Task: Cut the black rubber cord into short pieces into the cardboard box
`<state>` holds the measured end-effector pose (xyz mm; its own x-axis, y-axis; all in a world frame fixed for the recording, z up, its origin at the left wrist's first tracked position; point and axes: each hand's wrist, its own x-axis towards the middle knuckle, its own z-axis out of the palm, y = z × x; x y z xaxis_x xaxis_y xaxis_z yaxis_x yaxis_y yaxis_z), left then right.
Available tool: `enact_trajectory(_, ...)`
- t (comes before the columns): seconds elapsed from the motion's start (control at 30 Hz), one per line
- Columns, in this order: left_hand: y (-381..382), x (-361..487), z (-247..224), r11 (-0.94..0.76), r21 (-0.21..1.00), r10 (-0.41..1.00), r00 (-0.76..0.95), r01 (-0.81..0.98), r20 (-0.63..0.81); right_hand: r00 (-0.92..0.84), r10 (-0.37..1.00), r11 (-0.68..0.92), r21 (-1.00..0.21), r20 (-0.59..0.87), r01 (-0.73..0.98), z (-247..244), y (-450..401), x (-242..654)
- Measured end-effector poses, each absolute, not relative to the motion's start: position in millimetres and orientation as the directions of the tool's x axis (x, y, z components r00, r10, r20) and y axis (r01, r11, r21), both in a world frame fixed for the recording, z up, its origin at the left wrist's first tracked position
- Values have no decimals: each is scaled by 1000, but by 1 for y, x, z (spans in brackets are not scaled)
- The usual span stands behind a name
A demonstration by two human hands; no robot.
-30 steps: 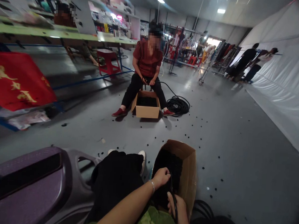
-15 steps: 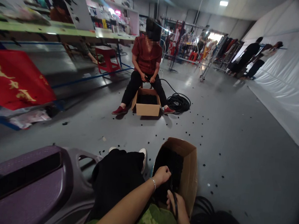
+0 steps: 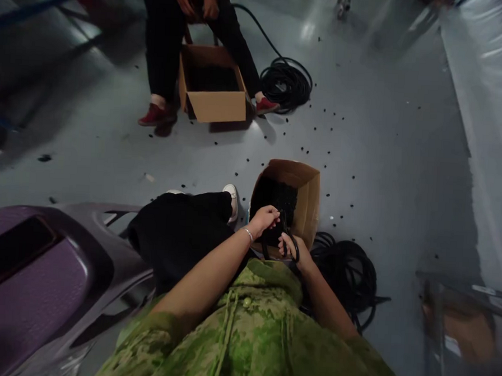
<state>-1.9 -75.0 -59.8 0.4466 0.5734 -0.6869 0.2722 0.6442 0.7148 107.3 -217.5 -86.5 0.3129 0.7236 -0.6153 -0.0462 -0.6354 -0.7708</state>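
Note:
My right hand (image 3: 292,245) is closed around the looped handles of black scissors (image 3: 295,251), whose blades point up toward my other hand. My left hand (image 3: 265,218), with a bracelet at the wrist, is closed in a pinch just left of the blades. A dark strand that looks like black cord (image 3: 266,248) runs below it over the box's near edge; the end between my fingertips is too dark to make out. Both hands are above an open cardboard box (image 3: 308,205), which holds many small black pieces (image 3: 282,196).
A coil of black cord (image 3: 347,271) lies right of the box. Opposite, a seated person (image 3: 161,43) has another open box (image 3: 217,106) and coil (image 3: 287,83). Small black bits dot the grey floor (image 3: 384,133). At left stands a purple stool (image 3: 30,305) with a dark phone-like slab (image 3: 14,248).
The view has tipped downward, so the box and my hands appear higher in the picture. My hands remain close together over the box, with the scissors still in the right one.

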Motion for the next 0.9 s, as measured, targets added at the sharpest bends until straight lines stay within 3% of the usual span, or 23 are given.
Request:
enact_trajectory(0.1,-75,-5,-57,675,704,558,470,222,-684,291,696,-669,-740,-656,-68,-90,-222,112)
enact_trajectory(0.33,-77,-5,-55,648,723,572,474,240,-670,278,772,-616,-781,-571,104,-86,-218,119)
enact_trajectory(0.67,-77,-6,-56,623,739,579,483,258,-657,294,771,-613,-784,-565,99,-84,-204,121)
enact_trajectory(0.9,-77,-5,-58,614,742,580,486,267,-654,285,800,-592,-769,-528,239,-88,-202,130)
